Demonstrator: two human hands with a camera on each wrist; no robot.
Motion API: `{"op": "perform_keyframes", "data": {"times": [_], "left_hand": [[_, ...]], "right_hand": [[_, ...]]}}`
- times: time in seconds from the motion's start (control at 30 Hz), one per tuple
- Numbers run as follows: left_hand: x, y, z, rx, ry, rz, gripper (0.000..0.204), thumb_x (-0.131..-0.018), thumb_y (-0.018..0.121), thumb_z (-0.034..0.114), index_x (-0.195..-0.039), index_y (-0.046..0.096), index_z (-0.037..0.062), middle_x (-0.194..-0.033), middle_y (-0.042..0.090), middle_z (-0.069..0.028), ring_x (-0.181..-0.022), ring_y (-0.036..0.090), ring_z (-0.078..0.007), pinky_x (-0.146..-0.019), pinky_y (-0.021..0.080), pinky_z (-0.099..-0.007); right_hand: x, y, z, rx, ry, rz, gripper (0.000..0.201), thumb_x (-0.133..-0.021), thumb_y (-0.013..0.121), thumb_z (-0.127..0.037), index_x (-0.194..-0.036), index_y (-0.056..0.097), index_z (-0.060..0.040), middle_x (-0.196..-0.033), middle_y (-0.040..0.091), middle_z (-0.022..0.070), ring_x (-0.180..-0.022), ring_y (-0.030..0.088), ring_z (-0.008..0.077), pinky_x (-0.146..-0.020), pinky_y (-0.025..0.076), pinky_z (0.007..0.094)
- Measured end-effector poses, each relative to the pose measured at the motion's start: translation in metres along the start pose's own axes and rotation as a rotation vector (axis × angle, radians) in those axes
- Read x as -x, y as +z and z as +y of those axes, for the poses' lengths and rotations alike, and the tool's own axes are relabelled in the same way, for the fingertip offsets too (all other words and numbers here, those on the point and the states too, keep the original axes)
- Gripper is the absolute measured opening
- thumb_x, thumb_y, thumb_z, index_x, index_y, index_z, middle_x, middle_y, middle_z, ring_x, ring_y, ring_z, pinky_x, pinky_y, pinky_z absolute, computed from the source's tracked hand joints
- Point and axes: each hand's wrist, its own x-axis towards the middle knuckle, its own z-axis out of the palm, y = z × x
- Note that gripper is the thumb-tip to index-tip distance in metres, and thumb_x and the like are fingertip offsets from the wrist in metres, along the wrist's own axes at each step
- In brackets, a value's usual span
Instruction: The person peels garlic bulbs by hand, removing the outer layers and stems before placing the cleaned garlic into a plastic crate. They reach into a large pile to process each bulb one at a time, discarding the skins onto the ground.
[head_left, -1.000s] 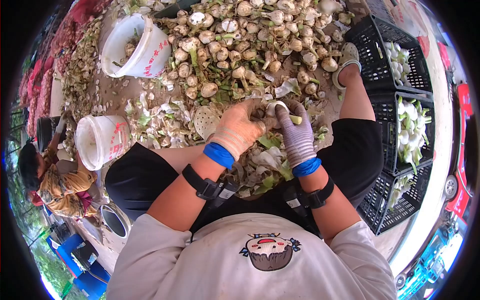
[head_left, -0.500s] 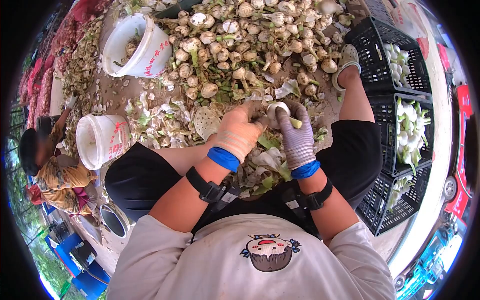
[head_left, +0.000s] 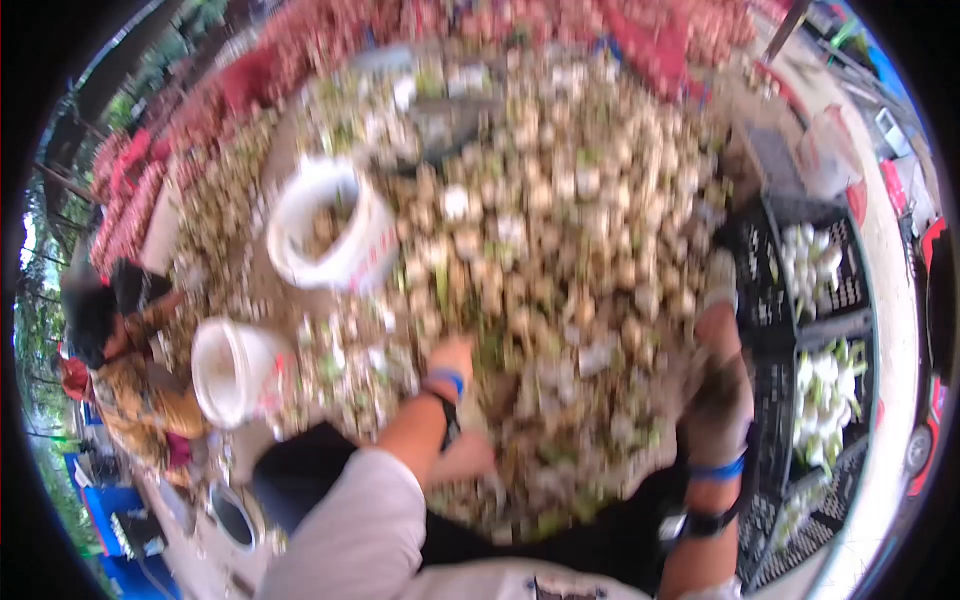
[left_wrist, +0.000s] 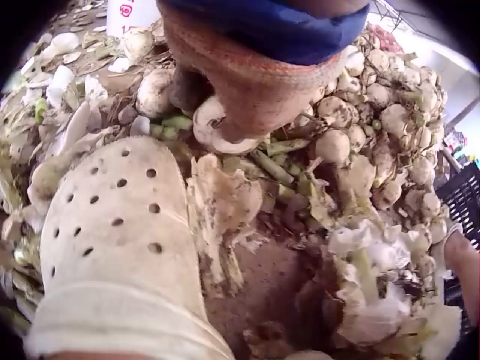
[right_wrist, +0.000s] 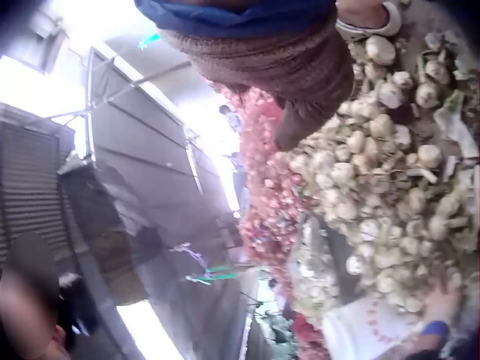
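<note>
In the head view my left hand (head_left: 452, 362), in an orange knit glove, reaches down into the garlic pile (head_left: 560, 250) beyond my left foot. Up close in the left wrist view, its thumb and fingers are around a pale garlic bulb (left_wrist: 210, 124), just past the cream clog (left_wrist: 120, 210). My right hand (head_left: 718, 405), also gloved, is held over on the right, beside the crates and near my right leg. In the right wrist view its thumb points down; the other fingers are largely hidden, and I cannot tell whether they hold anything.
Black crates (head_left: 765, 400) holding white trimmed garlic (head_left: 828, 400) line the right side. Two white buckets (head_left: 335, 225) stand at the left, near another person (head_left: 130, 370) crouching. Red mesh sacks (head_left: 250, 85) lie along the back. Peelings (left_wrist: 375, 285) litter the ground.
The two hands, earlier together at a white garlic bulb with a short stem, are apart: the left has reached forward to the pile, the right has swung toward the crates. The head view has tilted up.
</note>
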Motion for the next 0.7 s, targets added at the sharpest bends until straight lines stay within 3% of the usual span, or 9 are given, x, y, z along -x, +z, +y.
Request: {"op": "perform_keyframes", "data": {"times": [0.07,0.1,0.17,0.27,0.37,0.43,0.53,0.63,0.7], "left_hand": [[-0.007,-0.031,0.013,-0.034,-0.04,-0.119,0.04,-0.082,0.046,0.012,-0.121,0.052,0.0157,-0.112,0.053,-0.0176,-0.094,0.058,-0.0326,-0.077,0.049,-0.043],[-0.006,-0.037,0.021,-0.036,-0.044,-0.118,0.039,-0.082,0.048,0.01,-0.12,0.052,0.0144,-0.11,0.052,-0.0182,-0.091,0.059,-0.0325,-0.072,0.051,-0.0408],[0.004,-0.051,0.039,0.261,-0.034,0.025,0.036,-0.083,0.052,0.01,-0.118,0.052,0.0114,-0.113,0.052,-0.0182,-0.089,0.061,-0.0278,-0.066,0.052,-0.0377],[0.038,-0.079,0.088,0.975,0.066,-0.212,0.047,-0.081,0.058,0.008,-0.126,0.048,0.0099,-0.123,0.052,-0.0116,-0.107,0.052,-0.0219,-0.096,0.039,-0.0332],[0.094,-0.133,0.138,0.992,0.244,-0.264,0.045,-0.084,0.058,0.007,-0.127,0.047,0.0092,-0.122,0.054,-0.0115,-0.111,0.051,-0.024,-0.092,0.041,-0.0322],[0.096,-0.152,0.136,1.169,0.042,-0.354,0.044,-0.088,0.056,0.024,-0.129,0.045,0.0096,-0.126,0.051,-0.0122,-0.115,0.048,-0.022,-0.095,0.038,-0.0319],[0.095,-0.136,0.134,1.236,-0.03,-0.315,0.045,-0.085,0.062,0.025,-0.121,0.05,0.001,-0.114,0.058,-0.0108,-0.099,0.053,-0.0183,-0.089,0.041,-0.0326],[0.113,-0.142,0.141,1.664,-0.039,-0.395,0.046,-0.082,0.065,0.03,-0.114,0.053,-0.0008,-0.106,0.061,-0.0082,-0.089,0.054,-0.0166,-0.081,0.044,-0.0318],[0.136,-0.185,0.154,1.063,-0.004,-0.354,0.045,-0.08,0.068,0.031,-0.111,0.056,0.0005,-0.1,0.063,-0.0079,-0.085,0.055,-0.0164,-0.077,0.044,-0.0298]], "right_hand": [[-0.006,-0.014,0.05,0.09,0.273,0.199,0.037,-0.088,0.052,-0.03,-0.117,0.052,-0.0075,-0.079,0.057,0.0018,-0.065,0.055,0.0175,-0.056,0.047,0.0282],[-0.019,-0.064,0.079,0.254,0.491,-0.046,0.044,-0.087,0.054,-0.036,-0.117,0.052,-0.0037,-0.084,0.06,0.0043,-0.071,0.057,0.0172,-0.062,0.048,0.0276],[0.0,0.006,0.085,0.809,0.344,-0.038,0.054,-0.085,0.055,-0.043,-0.118,0.05,0.0007,-0.095,0.06,0.0083,-0.077,0.059,0.0177,-0.068,0.048,0.0279],[-0.004,0.004,0.118,0.685,0.646,0.098,0.064,-0.084,0.063,-0.034,-0.132,0.033,-0.0043,-0.117,0.05,0.0134,-0.09,0.057,0.0212,-0.073,0.049,0.0331],[0.015,0.012,0.122,0.299,0.568,-0.002,0.071,-0.08,0.068,-0.03,-0.134,0.03,-0.0043,-0.118,0.05,0.0137,-0.096,0.056,0.0246,-0.077,0.05,0.0373],[0.029,0.019,0.113,0.416,0.447,-0.054,0.072,-0.075,0.073,-0.029,-0.13,0.034,-0.0022,-0.116,0.051,0.0141,-0.099,0.055,0.0264,-0.082,0.048,0.0387],[0.048,0.023,0.099,1.56,-0.302,-0.456,0.073,-0.065,0.077,-0.027,-0.123,0.043,0.0013,-0.115,0.052,0.0185,-0.103,0.053,0.0317,-0.09,0.044,0.0358],[0.068,0.029,0.087,1.503,-0.154,-0.483,0.075,-0.062,0.076,-0.031,-0.126,0.044,-0.0057,-0.119,0.047,0.0223,-0.11,0.047,0.0376,-0.093,0.042,0.0388],[0.073,0.018,0.087,1.514,-0.193,-0.489,0.074,-0.062,0.076,-0.03,-0.125,0.045,-0.0062,-0.119,0.047,0.0219,-0.11,0.047,0.0369,-0.093,0.042,0.0388]]}}
